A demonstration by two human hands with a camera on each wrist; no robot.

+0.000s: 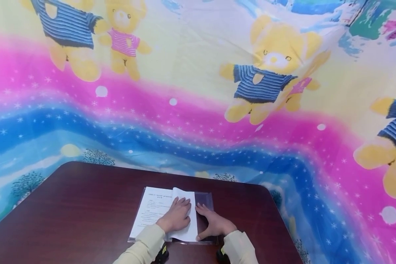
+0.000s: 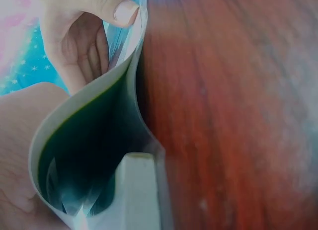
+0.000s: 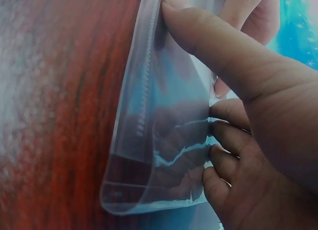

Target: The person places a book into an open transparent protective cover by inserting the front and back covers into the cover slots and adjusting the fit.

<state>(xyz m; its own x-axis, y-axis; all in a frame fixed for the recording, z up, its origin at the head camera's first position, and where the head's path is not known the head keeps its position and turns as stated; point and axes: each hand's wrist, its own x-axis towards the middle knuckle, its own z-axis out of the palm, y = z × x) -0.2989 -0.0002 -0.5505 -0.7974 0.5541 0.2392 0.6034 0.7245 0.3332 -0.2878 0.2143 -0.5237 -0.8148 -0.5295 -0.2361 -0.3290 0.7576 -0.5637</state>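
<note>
Printed white sheets lie on a clear plastic folder, which shows past their right edge. My left hand rests flat-knuckled on the right part of the paper, fingers pointing away from me. Along the right edge of the paper, my right hand touches it with thumb and fingers spread apart. In the left wrist view the folder's near end bows up into a loop. The right wrist view has clear plastic under the right thumb, with the other fingertips along its side.
A dark reddish-brown table carries the papers near its front edge. Behind it hangs a colourful cloth printed with teddy bears, touching close to the table's far side. Dark straps show at both wrists.
</note>
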